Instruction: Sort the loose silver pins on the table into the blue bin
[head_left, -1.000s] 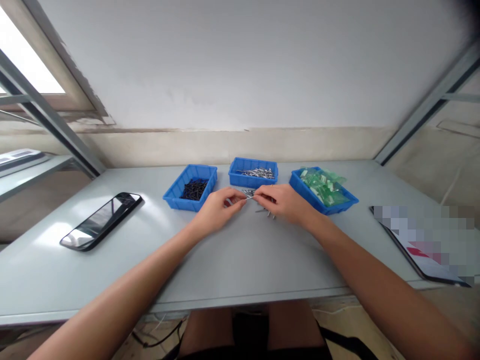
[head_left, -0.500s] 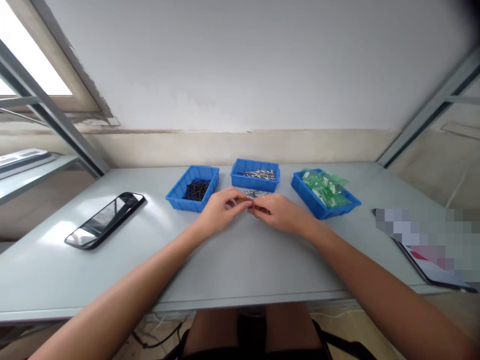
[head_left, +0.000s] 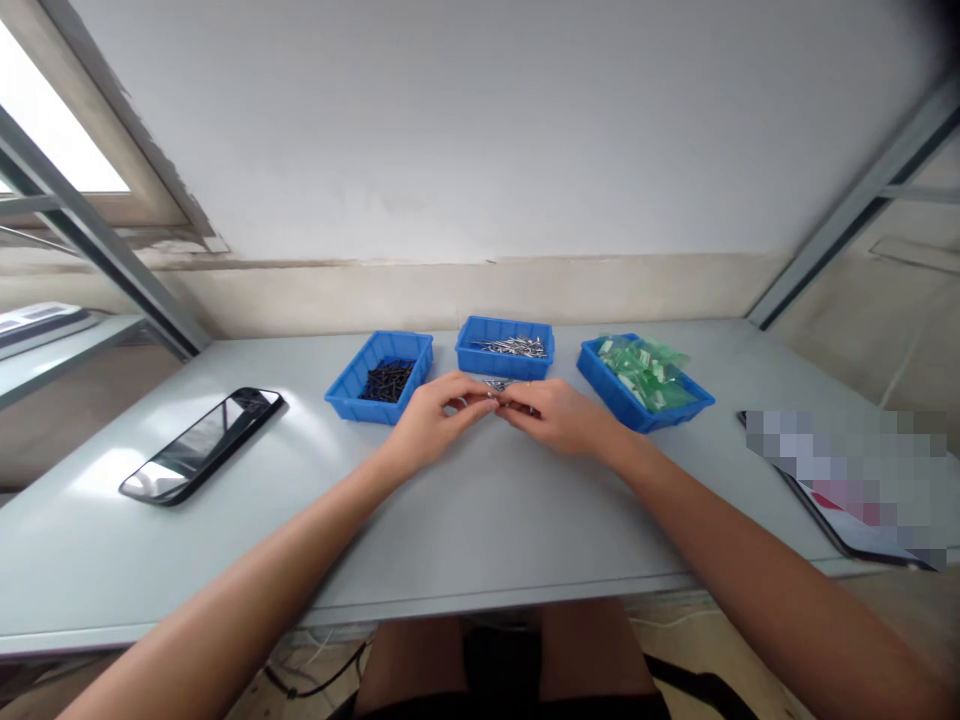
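Note:
My left hand and my right hand meet over the middle of the table, fingertips almost touching. The left thumb and forefinger pinch a small silver metal piece, mostly hidden. Curled fingers of the right hand close at the same spot, with shiny bits showing beneath them; what they hold is hidden. Just behind the fingertips lies a small pile of silver screw-like pieces. Beyond it stands a blue bin holding more slim silver pieces.
Left of my hands, a blue bin holds black screws. Another blue bin at right is heaped with green plastic packets. A black phone-like device lies at left; a dark-edged flat item, partly blurred, lies at right.
Both hands stay together in the middle, with only small shifts of the fingers. The whole view has shifted slightly.

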